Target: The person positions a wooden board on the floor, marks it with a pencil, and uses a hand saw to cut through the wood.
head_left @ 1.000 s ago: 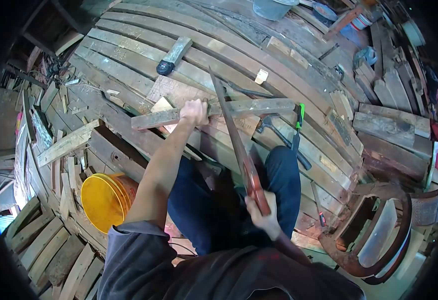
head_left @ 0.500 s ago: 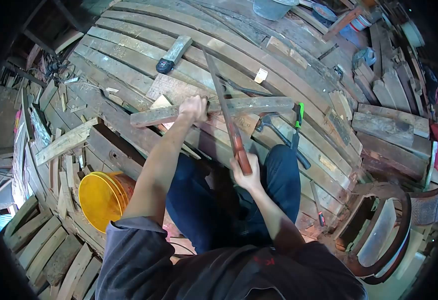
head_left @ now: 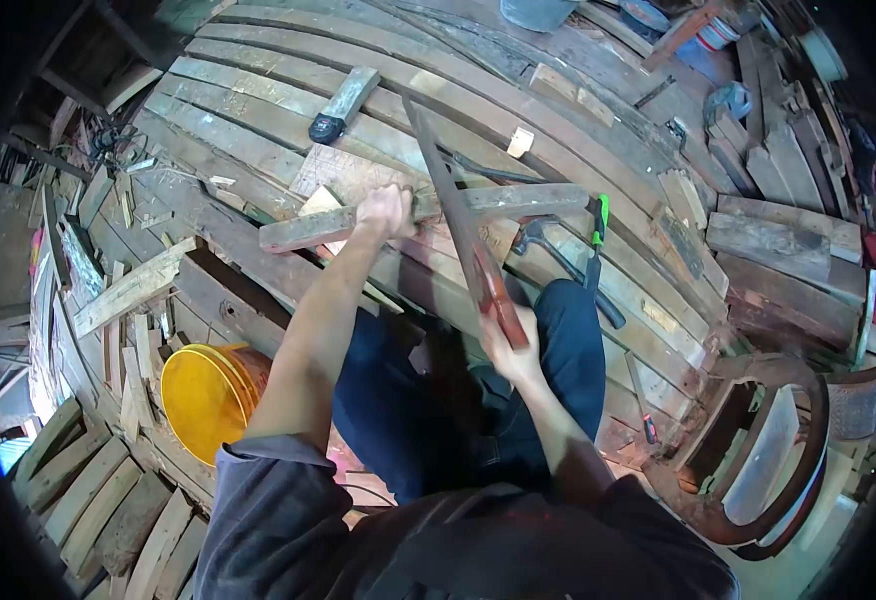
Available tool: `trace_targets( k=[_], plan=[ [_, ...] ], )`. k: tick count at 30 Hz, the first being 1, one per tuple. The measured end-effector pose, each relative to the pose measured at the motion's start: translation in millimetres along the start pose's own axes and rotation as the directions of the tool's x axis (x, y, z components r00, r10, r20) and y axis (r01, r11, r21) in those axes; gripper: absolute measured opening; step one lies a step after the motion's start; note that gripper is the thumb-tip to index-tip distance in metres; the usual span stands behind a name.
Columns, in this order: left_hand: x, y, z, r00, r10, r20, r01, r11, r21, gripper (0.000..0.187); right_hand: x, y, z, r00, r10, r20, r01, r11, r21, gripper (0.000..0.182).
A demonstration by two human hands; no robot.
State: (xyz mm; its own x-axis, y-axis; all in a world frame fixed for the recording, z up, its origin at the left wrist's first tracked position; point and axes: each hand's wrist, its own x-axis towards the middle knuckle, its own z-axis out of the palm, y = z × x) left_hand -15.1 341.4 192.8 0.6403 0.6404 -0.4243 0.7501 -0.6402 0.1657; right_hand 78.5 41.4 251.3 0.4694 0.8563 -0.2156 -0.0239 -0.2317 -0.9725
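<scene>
My left hand (head_left: 386, 212) is wrapped round a squared wooden bar (head_left: 528, 200) lying crosswise in front of my knees. In my right hand (head_left: 513, 345) is the reddish-brown wooden handle of a handsaw (head_left: 450, 205). Its long blade points away from me and crosses the bar just right of my left hand. A flat board (head_left: 343, 172) and a small pale wood block (head_left: 322, 203) lie under the bar's left part. Close to the bar's right end are a claw hammer (head_left: 568, 265) and a green-handled tool (head_left: 599, 220).
A yellow bucket (head_left: 201, 400) stands at my left by stacked wood pieces (head_left: 123, 520). A dark-headed wooden mallet-like tool (head_left: 346, 105) lies on the slatted planks (head_left: 258, 95) ahead. At right are a curved wooden chair frame (head_left: 758, 460) and thick timbers (head_left: 788, 290).
My right hand has moved slightly right with the saw, and the blade is tilted more. My left hand stays on the wooden bar.
</scene>
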Motion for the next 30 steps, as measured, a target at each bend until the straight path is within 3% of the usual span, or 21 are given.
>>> trace_targets(
  k=[1,2,3,5,9,11,14,16,17,18,20,22,30],
  plan=[
    [23.9,-14.6,31.4,0.993,-0.115,-0.029,0.111,0.987,-0.120,0.041,-17.9,0.2,-8.8,0.998,0.057,0.009,-0.057,0.998,0.009,0.016],
    [16.2,-9.1,19.8,0.996,-0.085,-0.029,0.082,0.993,-0.085,0.042,-36.0,0.0,-17.4,0.993,0.114,0.017,-0.114,0.993,0.017,0.017],
    [5.3,-4.6,11.4,0.999,-0.047,-0.019,0.046,0.998,-0.040,0.043,-34.7,7.3,-12.7,0.997,0.076,0.001,-0.076,0.997,-0.025,0.018],
    [7.8,-4.0,9.1,0.999,-0.013,-0.035,0.013,1.000,0.000,0.048,-7.4,20.8,4.3,0.954,-0.294,0.055,0.299,0.930,-0.215,0.017],
    [12.4,-7.5,19.3,0.999,-0.009,-0.050,0.008,1.000,-0.012,0.057,19.9,12.4,24.1,0.991,-0.116,-0.060,0.113,0.992,-0.048,0.018],
    [8.6,-4.9,12.0,0.999,0.009,-0.037,-0.007,0.999,0.032,0.053,-20.0,20.1,2.7,0.997,-0.083,-0.009,0.082,0.994,-0.078,0.012],
    [3.3,1.3,1.5,0.999,-0.043,0.004,0.043,0.999,0.009,0.055,-65.6,2.0,-5.7,0.986,-0.164,0.006,0.163,0.976,-0.143,0.011],
    [1.1,2.4,-3.3,0.999,-0.045,0.010,0.045,0.999,-0.009,0.056,-44.0,8.7,1.2,0.992,-0.126,0.023,0.128,0.975,-0.183,0.016],
    [2.7,2.3,-3.9,0.999,-0.045,0.011,0.045,0.999,-0.010,0.056,-19.2,16.6,6.3,0.980,-0.199,0.012,0.199,0.971,-0.130,0.018],
    [0.7,3.0,-3.0,0.999,-0.048,0.014,0.048,0.999,-0.013,0.056,3.4,33.0,7.4,0.981,-0.195,0.020,0.195,0.981,-0.013,0.009],
    [-5.2,5.3,-8.4,0.999,-0.036,0.015,0.036,0.999,0.006,0.055,27.2,6.8,9.2,0.999,0.044,0.000,-0.042,0.965,0.261,0.018],
    [-2.9,3.5,-5.7,0.999,-0.042,0.008,0.042,0.999,0.007,0.054,26.0,-13.4,3.6,0.990,0.136,0.040,-0.141,0.918,0.371,0.016],
    [1.9,-0.7,2.8,1.000,-0.029,0.003,0.029,1.000,0.011,0.054,11.1,-15.5,4.3,0.993,0.115,0.010,-0.109,0.899,0.425,0.014]
  ],
)
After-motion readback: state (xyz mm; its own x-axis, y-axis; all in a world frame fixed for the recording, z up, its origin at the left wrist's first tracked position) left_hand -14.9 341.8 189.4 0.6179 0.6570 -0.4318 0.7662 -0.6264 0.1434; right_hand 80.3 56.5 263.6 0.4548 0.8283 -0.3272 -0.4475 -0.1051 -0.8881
